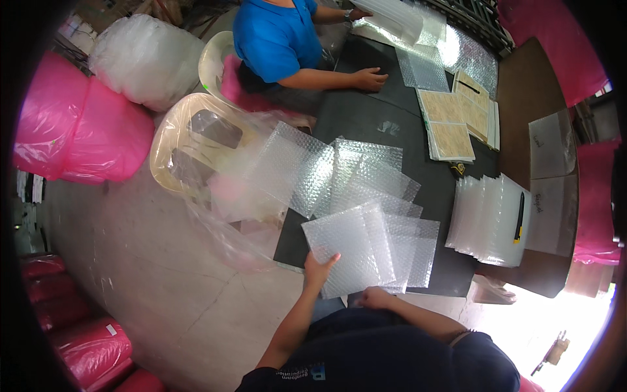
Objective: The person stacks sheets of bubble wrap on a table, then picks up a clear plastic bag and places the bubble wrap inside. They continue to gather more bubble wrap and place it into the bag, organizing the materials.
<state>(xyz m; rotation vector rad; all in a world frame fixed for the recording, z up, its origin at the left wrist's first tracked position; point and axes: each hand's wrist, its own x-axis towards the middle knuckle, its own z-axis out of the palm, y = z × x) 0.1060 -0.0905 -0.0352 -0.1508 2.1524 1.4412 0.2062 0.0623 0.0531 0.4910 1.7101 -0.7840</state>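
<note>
My left hand [320,268] grips the near left edge of a clear bubble wrap sheet [343,245], thumb on top and fingers hidden beneath it. More bubble wrap sheets [418,251] lie fanned out under and beyond this one, overlapping on the dark table [418,186]. Close to my body, my right hand [377,298] is curled at the near edge of the sheets; whatever its fingers hold, if anything, is hidden. Further loose bubble wrap [290,163] reaches over the table's left edge.
At right stands a stack of bubble wrap pieces [483,219] with a yellow-black cutter [520,219] on top. Wood-patterned boards [450,121] lie beyond. Across the table a co-worker in a blue shirt [277,42] handles bubble wrap. Plastic-draped chairs [186,147] and pink rolls [85,127] stand left.
</note>
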